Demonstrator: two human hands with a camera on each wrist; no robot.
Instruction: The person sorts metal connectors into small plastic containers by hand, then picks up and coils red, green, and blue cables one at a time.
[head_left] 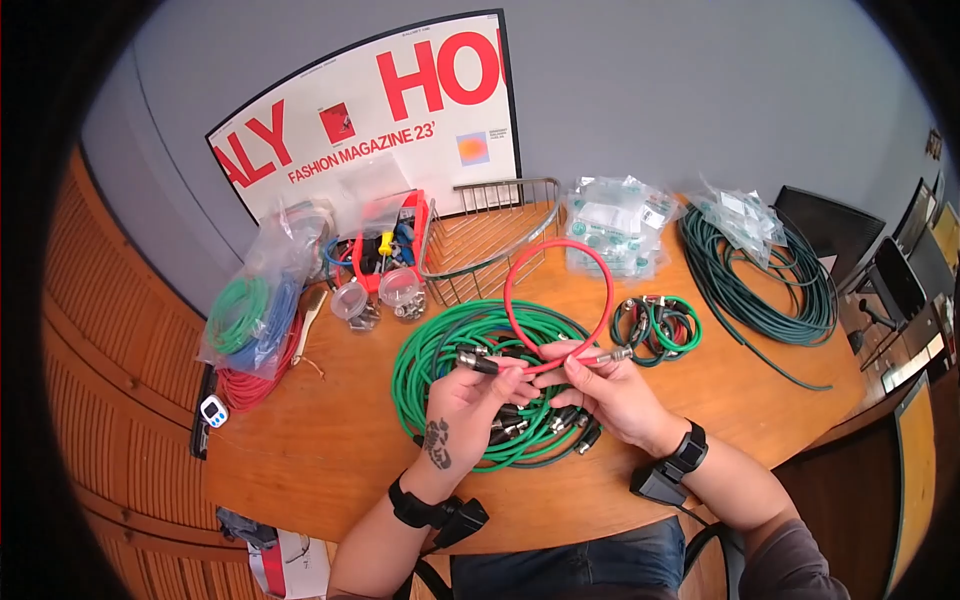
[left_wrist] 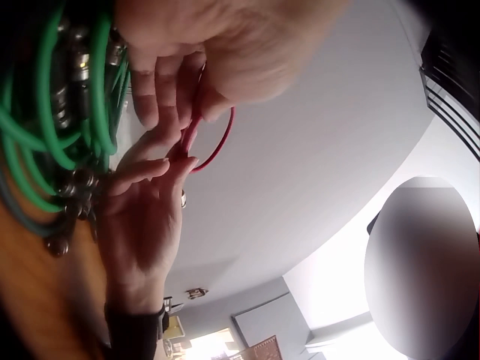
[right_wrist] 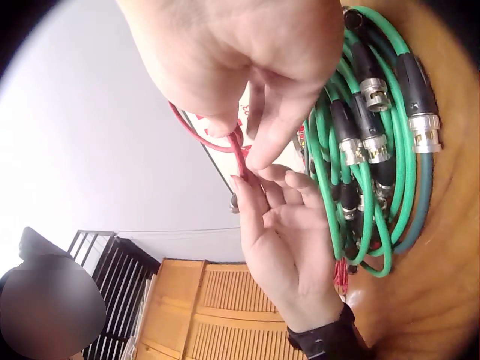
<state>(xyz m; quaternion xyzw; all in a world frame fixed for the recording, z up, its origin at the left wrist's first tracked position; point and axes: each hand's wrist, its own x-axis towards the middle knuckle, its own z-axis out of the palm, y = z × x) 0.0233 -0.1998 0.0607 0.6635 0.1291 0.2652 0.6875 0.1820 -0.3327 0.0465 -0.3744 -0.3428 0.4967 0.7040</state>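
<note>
A red cable [head_left: 568,243] is bent into a single loop above the table, its two ends crossing between my hands. My left hand [head_left: 460,405] pinches it near the end with a black-sleeved metal connector [head_left: 478,363]. With thumb and fingers my right hand [head_left: 615,395] pinches the other end, and a silver connector [head_left: 620,354] sticks out to the right. In the right wrist view the red cable [right_wrist: 240,154] runs between both sets of fingertips. Below the hands lies a coiled heap of green cables [head_left: 408,370] with several metal connectors [right_wrist: 375,146].
A small cable bundle [head_left: 680,335] lies right of the heap, with a large dark green coil [head_left: 760,300] beyond. Bagged parts [head_left: 615,225], a wire basket [head_left: 490,225], a red bin [head_left: 365,265] and clear tubs [head_left: 400,287] line the back. Bagged cables [head_left: 240,310] sit left.
</note>
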